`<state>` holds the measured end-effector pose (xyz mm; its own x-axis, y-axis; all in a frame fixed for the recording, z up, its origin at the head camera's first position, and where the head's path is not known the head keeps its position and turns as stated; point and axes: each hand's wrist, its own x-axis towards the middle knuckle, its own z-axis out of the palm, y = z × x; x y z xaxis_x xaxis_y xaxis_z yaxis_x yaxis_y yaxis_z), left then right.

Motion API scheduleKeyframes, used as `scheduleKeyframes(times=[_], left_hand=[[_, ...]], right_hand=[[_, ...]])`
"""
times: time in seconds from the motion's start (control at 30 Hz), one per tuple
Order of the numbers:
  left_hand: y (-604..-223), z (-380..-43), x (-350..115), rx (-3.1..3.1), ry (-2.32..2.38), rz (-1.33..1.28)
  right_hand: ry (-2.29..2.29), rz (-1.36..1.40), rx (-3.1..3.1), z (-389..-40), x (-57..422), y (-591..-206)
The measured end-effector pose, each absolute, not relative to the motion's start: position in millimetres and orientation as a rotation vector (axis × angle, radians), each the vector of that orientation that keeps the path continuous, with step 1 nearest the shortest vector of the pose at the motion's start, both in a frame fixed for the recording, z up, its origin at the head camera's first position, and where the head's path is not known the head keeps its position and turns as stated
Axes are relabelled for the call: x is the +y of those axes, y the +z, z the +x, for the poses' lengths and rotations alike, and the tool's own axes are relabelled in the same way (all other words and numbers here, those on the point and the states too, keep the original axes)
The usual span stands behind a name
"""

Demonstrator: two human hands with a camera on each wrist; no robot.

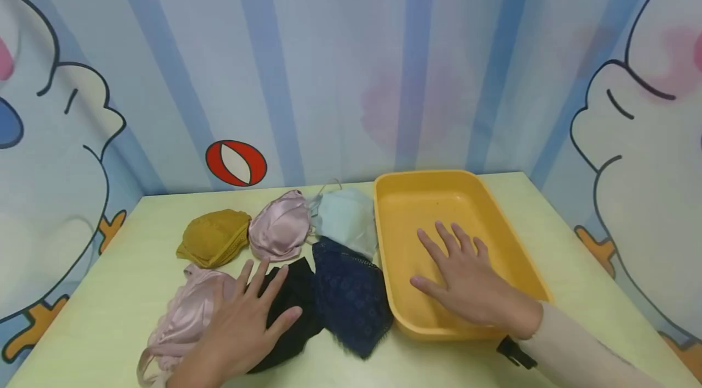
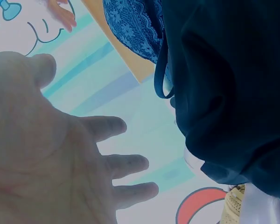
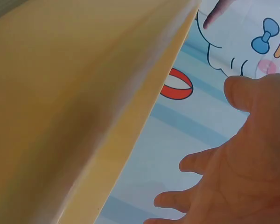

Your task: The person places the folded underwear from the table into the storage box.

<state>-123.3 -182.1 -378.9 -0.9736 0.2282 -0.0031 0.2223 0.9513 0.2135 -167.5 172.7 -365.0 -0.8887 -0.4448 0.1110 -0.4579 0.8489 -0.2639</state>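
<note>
Bras [image 1: 296, 303] lie toward the tabletop's [image 1: 123, 254] left edge, tray [image 1: 408, 208] alongside, presumably for easy reach; remotely I see left hand [image 1: 241, 324] and right hand [image 1: 466, 284] empty, fingers apart.

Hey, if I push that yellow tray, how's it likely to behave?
The yellow tray will probably stay stiff, judging by its smooth, moulded-looking shape. Its broad, low form suggests it would slide rather than tip.

You have a yellow tray [image 1: 414, 211] under your right hand [image 1: 466, 284]; by your left hand [image 1: 238, 324], a pink bra [image 1: 186, 315] and black garment [image 1: 298, 309]; beyond it, a mustard bra [image 1: 212, 234] and mauve bra [image 1: 280, 226]; between your hands, a flower-patterned navy bra [image 1: 351, 299] and mint bra [image 1: 345, 217].
</note>
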Motion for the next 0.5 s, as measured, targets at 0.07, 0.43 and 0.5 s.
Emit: scheduleKeyframes(times=[0.07,0.43,0.5], left_hand=[[-379,-123,-184,3.065,0.332,0.337],[-378,-121,-195,3.102,0.317,0.285],[-379,-121,-199,3.101,0.318,0.261]], right_hand=[[0.443,0.715,-2.982,-168,176,-365],[0.503,0.645,-3.015,-170,203,-360],[0.503,0.634,-3.017,-170,209,-360]])
